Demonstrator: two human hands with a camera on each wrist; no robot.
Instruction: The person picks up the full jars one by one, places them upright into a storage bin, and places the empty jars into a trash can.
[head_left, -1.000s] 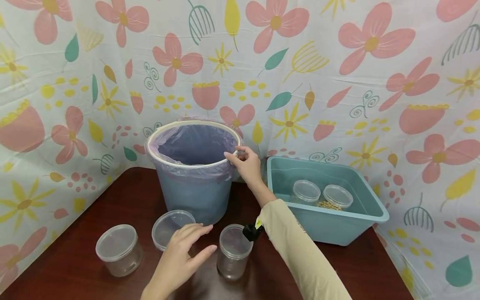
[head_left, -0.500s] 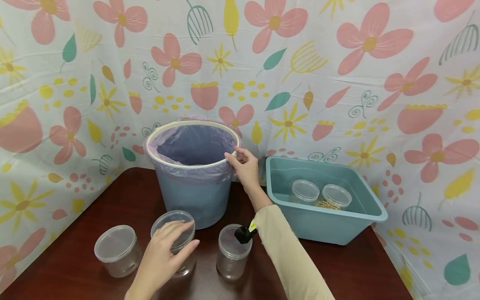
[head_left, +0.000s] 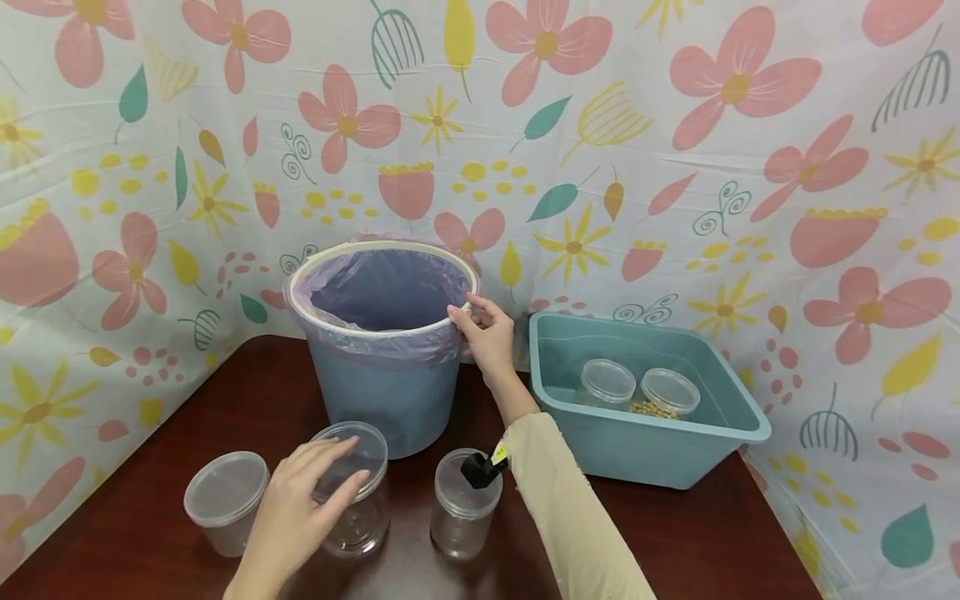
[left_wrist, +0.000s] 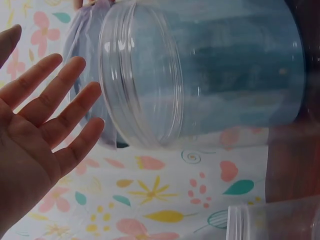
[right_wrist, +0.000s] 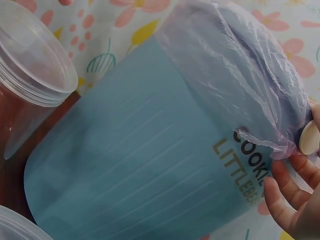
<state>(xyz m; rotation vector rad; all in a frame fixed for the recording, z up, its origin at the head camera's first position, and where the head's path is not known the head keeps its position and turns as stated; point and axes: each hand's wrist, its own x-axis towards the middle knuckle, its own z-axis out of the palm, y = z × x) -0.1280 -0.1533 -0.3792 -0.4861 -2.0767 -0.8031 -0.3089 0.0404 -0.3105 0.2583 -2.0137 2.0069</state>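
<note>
In the head view my right hand [head_left: 489,337] pinches the cream rim ring [head_left: 298,310] of a blue trash bin [head_left: 386,396], which is lined with a thin purple bag [head_left: 431,346]. The right wrist view has its fingers [right_wrist: 285,185] at the gathered edge of that bag, thumb over the ring. My left hand [head_left: 294,504] hovers at the near left side of a tall clear lidded jar [head_left: 362,525]. Its fingers are spread and relaxed; the left wrist view has the palm [left_wrist: 25,150] bare and the fingertips close to the jar's lid [left_wrist: 135,65].
Two more clear lidded jars stand on the dark wooden table [head_left: 277,375]: one at the left [head_left: 228,500] and one at the right [head_left: 459,521]. A blue-green basin [head_left: 645,450] at the back right holds two jars, one with tan beans [head_left: 651,410]. Flowered cloth hangs behind.
My left hand has moved left and slightly down, uncovering more of the middle jar. My right hand keeps its grip on the bin's rim.
</note>
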